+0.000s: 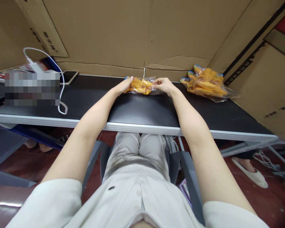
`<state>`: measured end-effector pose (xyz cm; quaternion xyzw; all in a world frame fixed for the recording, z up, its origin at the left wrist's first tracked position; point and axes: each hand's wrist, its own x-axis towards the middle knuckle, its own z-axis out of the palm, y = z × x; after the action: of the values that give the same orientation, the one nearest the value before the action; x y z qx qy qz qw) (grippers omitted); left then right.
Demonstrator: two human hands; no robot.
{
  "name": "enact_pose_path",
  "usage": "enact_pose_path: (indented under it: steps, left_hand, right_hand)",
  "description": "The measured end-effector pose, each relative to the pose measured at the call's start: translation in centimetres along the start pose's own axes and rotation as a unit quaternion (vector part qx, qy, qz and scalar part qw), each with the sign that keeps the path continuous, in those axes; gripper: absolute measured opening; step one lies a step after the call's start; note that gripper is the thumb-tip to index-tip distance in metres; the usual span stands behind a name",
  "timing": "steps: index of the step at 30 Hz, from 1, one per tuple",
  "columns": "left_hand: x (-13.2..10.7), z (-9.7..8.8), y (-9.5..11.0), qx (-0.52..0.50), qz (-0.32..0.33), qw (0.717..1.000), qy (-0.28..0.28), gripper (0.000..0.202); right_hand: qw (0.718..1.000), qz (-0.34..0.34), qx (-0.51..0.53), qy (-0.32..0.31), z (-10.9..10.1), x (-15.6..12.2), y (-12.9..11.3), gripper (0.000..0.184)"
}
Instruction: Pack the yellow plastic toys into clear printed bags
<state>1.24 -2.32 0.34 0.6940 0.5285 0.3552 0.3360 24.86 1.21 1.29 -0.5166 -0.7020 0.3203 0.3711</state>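
A clear plastic bag with orange items inside [140, 85] lies on the black table in front of me. What kind of items they are I cannot make out. My left hand [123, 86] grips the bag's left end, where a bit of blue shows, its thumb on top. At the other end, my right hand [163, 85] pinches the clear plastic between thumb and fingers. To the right of that hand sits a pile of similar orange-filled bags [205, 83] with colourful blue-green ends.
Cardboard walls [133, 31] enclose the back and right of the table [142, 109]. A phone [70, 77] and a white cable [61, 88] lie at the left, beside a blurred-out patch. Chair armrests flank me below the table's edge. Another person's shoe [250, 172] shows at the lower right.
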Motion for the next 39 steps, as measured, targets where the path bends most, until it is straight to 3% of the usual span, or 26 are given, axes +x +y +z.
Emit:
enact_pose_path:
  steps: [4,10,13,17,25,28,31,34,39]
  left_hand:
    - [0.4,-0.1,-0.6,-0.088,0.017,0.996,-0.006,0.067]
    - [0.7,-0.5,-1.2,-0.104,0.03,0.994,0.023,0.063]
    - [1.0,-0.7,-1.6,-0.091,0.04,0.995,0.029,0.067]
    - [1.6,-1.2,-2.4,-0.014,0.062,0.996,0.056,0.054]
    - [2.3,-1.4,-3.4,0.05,0.062,0.994,0.081,0.057]
    - [2.6,-1.2,-3.7,0.053,0.06,0.993,0.089,0.055]
    - [2.7,-1.2,-4.0,0.048,0.082,0.991,0.098,0.049]
    - [2.8,-1.2,-4.1,0.046,0.112,0.986,0.111,0.043]
    - [2.9,-1.3,-4.1,0.027,0.131,0.981,0.14,0.025]
  right_hand:
    - [0.996,0.005,0.09,-0.017,0.3,-0.3,-0.2,0.019]
    - [0.981,0.038,0.187,-0.042,0.5,-0.7,-0.6,0.024]
    - [0.972,0.064,0.225,-0.021,0.5,-0.9,-1.0,0.025]
    - [0.964,0.091,0.25,-0.011,0.5,-1.2,-1.5,0.027]
    - [0.959,0.108,0.261,-0.006,0.9,-1.3,-1.8,0.026]
    - [0.959,0.113,0.258,0.026,1.0,-1.1,-1.8,0.028]
    - [0.97,0.135,0.19,0.071,0.8,-1.0,-1.8,0.027]
    - [0.978,0.159,0.133,0.03,0.7,-1.1,-1.7,0.025]
    - [0.974,0.155,0.164,-0.033,0.8,-1.2,-1.7,0.021]
